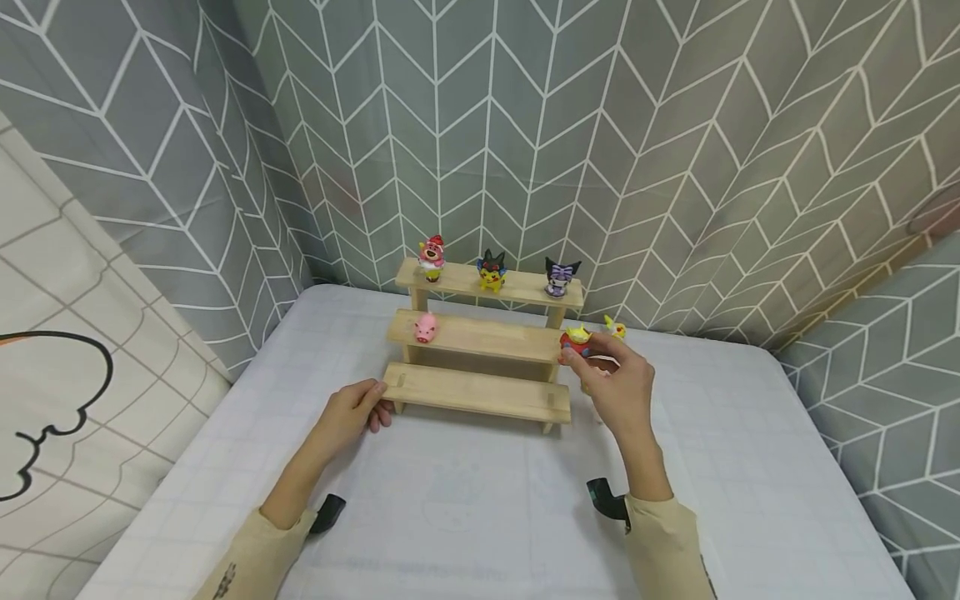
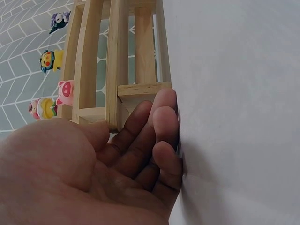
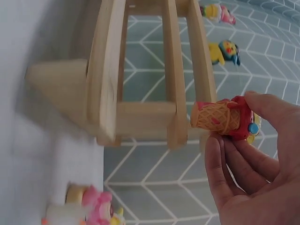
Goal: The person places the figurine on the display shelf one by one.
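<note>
A three-step wooden display stand (image 1: 480, 392) stands on the white-covered table. My left hand (image 1: 352, 414) grips the left end of its lowest step, thumb at the step's edge and fingers beneath. Above the right end of the middle step, my right hand (image 1: 621, 383) pinches a small toy figure (image 3: 218, 117) with a waffle-cone base and a red and yellow top. A pink pig figure (image 1: 425, 327) sits at the left of the middle step. Along the top step stand a pink bear figure in a red hat (image 1: 431, 258), a yellow figure with a dark hood (image 1: 492, 272) and a purple-black eared figure (image 1: 560, 277).
Right of the stand, a yellow-and-white figure (image 1: 614, 327) is partly behind my right hand. In the right wrist view, a pink figure (image 3: 98, 202) stands on the table there. A patterned curtain (image 1: 487, 125) hangs close behind the stand.
</note>
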`<state>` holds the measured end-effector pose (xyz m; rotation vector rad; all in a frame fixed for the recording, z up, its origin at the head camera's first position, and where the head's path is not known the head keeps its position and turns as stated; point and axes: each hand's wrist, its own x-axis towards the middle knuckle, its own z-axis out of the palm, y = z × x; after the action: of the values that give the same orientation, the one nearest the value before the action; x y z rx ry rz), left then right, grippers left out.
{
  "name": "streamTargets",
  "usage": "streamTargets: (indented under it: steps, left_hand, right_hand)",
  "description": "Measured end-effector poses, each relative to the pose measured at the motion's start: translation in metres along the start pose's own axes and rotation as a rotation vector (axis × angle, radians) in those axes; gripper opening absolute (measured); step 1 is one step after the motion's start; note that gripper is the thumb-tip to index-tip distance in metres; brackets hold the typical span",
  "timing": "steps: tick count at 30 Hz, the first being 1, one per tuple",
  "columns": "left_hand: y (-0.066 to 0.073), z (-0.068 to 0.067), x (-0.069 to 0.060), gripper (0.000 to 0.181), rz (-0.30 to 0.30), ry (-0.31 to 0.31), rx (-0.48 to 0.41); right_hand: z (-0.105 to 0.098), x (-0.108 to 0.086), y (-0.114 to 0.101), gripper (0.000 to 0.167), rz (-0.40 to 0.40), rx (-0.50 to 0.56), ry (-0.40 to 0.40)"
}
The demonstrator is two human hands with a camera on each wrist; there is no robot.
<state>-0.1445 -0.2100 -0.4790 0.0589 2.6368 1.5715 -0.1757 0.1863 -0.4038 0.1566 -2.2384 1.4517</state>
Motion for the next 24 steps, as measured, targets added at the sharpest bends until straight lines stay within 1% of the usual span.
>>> streamTargets:
  steps: [4,9,13,17,24]
  left_hand:
    - [-0.001,-0.001,-0.001,0.042,-0.003,0.003,-0.010]
    - [-0.002,-0.001,0.000,0.042,-0.001,-0.001,-0.016]
    - [-0.002,0.000,0.000,0.042,-0.007,-0.001,-0.016]
    - [-0.002,0.000,0.000,0.042,-0.010,-0.001,-0.015]
    - [0.000,0.001,-0.001,0.042,-0.015,0.009,-0.012]
  right_hand:
    - [0.013,0.000,-0.007,0.034,-0.003,0.013,-0.021]
    - [0.028,0.000,-0.012,0.033,-0.033,0.011,-0.039]
    - [0.036,0.000,-0.014,0.032,-0.043,0.018,-0.051]
    - [0.043,-0.001,-0.016,0.033,-0.032,0.018,-0.055]
    - [0.056,-0.001,-0.020,0.033,-0.036,0.060,-0.061]
